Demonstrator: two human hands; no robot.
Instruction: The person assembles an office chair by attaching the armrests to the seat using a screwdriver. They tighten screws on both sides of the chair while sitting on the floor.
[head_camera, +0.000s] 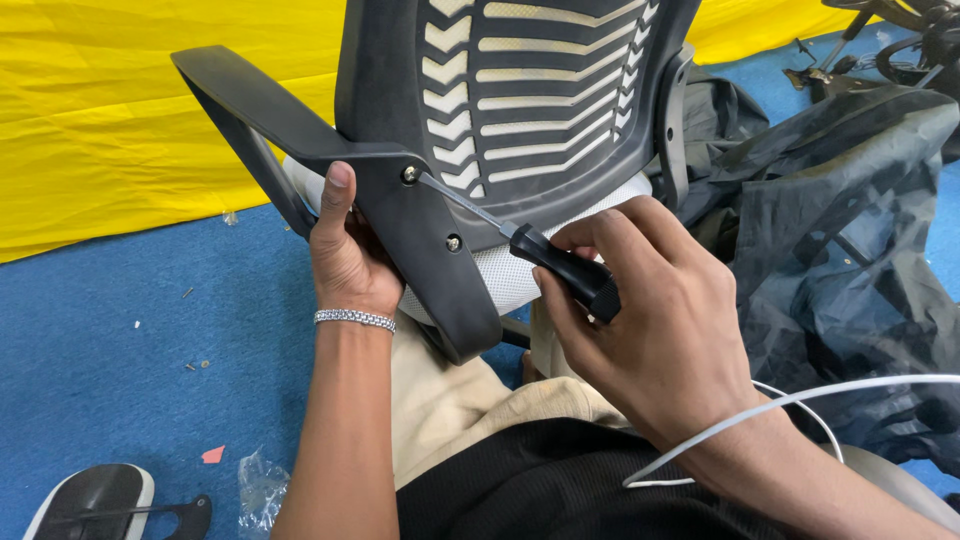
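1. Two hands work on a black office chair (540, 90) tipped toward the person's lap.
2. The right hand (655, 320) has its fingers (600, 232) curled tight around the black handle of a screwdriver (560, 268); its thin shaft runs up-left, the tip seated in the upper screw (409, 174) of the armrest bracket (430, 250).
3. A lower screw (453, 243) sits just beneath it on the same bracket.
4. The left hand (345, 250), with a silver bracelet (355, 319) at the wrist, wraps its fingers around the bracket's edge, thumb pointing up.
5. A dark plastic bag (840, 230) lies crumpled at right on the blue floor (120, 340); what it holds cannot be told.
6. A yellow sheet (120, 120) lies behind.
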